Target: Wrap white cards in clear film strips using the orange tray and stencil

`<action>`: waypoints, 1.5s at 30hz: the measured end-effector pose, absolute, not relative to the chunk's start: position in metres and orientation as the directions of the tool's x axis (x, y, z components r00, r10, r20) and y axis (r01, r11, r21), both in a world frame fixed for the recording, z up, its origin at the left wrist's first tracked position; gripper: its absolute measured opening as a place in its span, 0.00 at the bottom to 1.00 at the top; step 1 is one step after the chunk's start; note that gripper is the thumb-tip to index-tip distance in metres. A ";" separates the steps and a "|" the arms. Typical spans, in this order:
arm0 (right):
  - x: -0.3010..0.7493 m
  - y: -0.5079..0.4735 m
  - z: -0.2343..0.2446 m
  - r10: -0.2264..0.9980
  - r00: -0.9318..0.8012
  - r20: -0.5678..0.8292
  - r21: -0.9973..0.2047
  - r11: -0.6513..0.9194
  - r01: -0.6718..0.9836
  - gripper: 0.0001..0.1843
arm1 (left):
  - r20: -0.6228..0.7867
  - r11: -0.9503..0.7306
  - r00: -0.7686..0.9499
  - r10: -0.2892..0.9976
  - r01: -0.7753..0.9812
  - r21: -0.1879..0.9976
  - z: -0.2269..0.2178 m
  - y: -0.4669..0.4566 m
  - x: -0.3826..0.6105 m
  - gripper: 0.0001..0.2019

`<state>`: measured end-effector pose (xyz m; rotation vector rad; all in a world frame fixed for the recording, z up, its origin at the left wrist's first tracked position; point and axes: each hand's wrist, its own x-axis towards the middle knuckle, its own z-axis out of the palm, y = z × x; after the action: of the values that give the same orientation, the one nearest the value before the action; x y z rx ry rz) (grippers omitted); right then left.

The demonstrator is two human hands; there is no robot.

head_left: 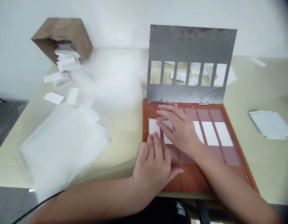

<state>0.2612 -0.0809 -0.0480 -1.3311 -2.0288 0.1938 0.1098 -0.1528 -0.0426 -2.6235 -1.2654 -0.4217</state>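
An orange-brown jig board point(197, 179) lies before me, with a row of white cards point(210, 133) set in its recesses. At the row's left end, the fingertips of my left hand point(155, 161) press on the lower part of a white card point(153, 126). My right hand point(178, 126) reaches over the neighbouring cards, fingers stretched toward that card's upper right edge, and covers part of the row. Neither hand grasps anything. Hinged to the board's back edge, a grey metal plate point(192, 43) with a row of rectangular windows stands raised.
A torn cardboard box point(86, 40) lies on its side at back left, white cards spilling out. Translucent plastic sheets point(62, 146) cover the table's left side. A stack of white cards point(270, 124) lies at right. More cards lie behind the plate. A black cable point(39, 205) runs at lower left.
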 end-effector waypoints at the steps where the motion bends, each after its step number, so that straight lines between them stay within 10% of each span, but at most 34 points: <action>1: 0.262 -0.082 -0.047 0.852 -0.247 0.461 -0.478 0.473 0.740 0.10 | 0.335 -0.614 0.594 0.732 0.788 -0.057 -0.043 -0.153 0.110 0.36; 45: 0.275 -0.100 -0.028 0.758 -0.587 0.286 -0.259 0.651 0.714 0.12 | 0.339 -0.585 0.556 0.759 0.811 -0.021 -0.037 -0.156 0.113 0.32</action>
<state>0.2753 -0.1003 -0.0283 -1.1646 -2.5010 0.1638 0.1131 -0.1564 -0.0374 -2.6136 -1.3311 -0.4422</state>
